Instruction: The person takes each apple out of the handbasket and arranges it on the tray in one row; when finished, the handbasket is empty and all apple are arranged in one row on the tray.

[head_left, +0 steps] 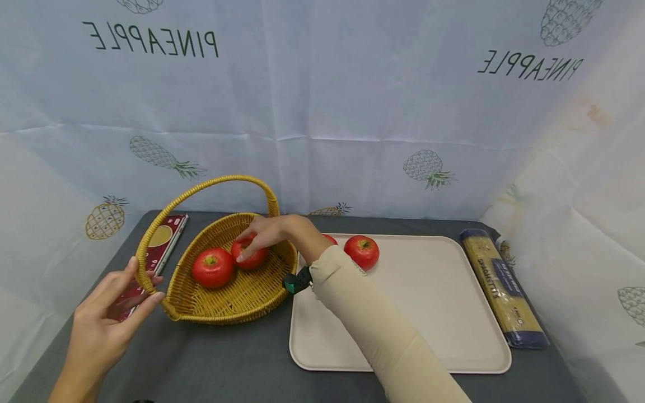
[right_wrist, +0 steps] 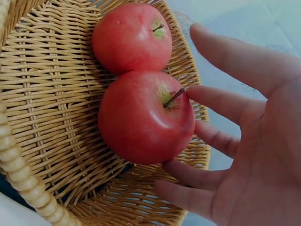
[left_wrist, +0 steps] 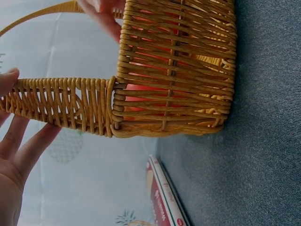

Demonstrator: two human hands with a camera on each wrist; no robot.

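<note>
A yellow wicker basket [head_left: 221,308] with a tall arched handle stands on the left, and two red apples lie inside it. My left hand [head_left: 103,322] grips the handle near its left base, thumb on one side and fingers on the other. Over the basket, my right hand [head_left: 267,229] is at the right-hand apple [head_left: 256,258]. In the right wrist view its fingers [right_wrist: 221,101] lie extended along that apple's side, with the thumb apart from it. The other apple [head_left: 213,268] touches this one.
A beige tray [head_left: 418,313] lies right of the basket, with a red apple [head_left: 361,252] and a partly hidden apple [head_left: 330,239] at its back left. A spaghetti pack [head_left: 504,291] lies at the far right. Behind the left hand is a red box [head_left: 168,238].
</note>
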